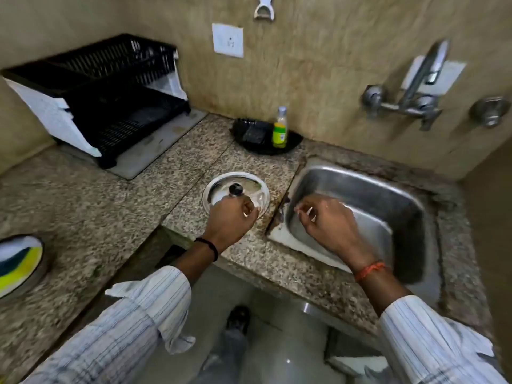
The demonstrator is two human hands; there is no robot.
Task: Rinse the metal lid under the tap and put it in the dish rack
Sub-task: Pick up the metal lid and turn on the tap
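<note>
A bowl [19, 264] with something yellow and white in it sat at the far left edge of the counter [91, 206]. Behind it, in the corner, stood the black rack [110, 103], on a grey mat. Further right, against the wall, a bottle [280, 128] stood on a black tray [293, 144].

The lid [235, 194] lay flat on the counter, knob up, just left of the sink [360, 206]. The left hand [230, 217] was over its near edge, fingers curled down toward the rim; whether they gripped it could not be told. The right hand [329, 223] hovered over the sink's left side, fingers loosely curled, holding nothing visible. The tap [424, 76] stuck out from the wall above the sink, well apart from both hands.
</note>
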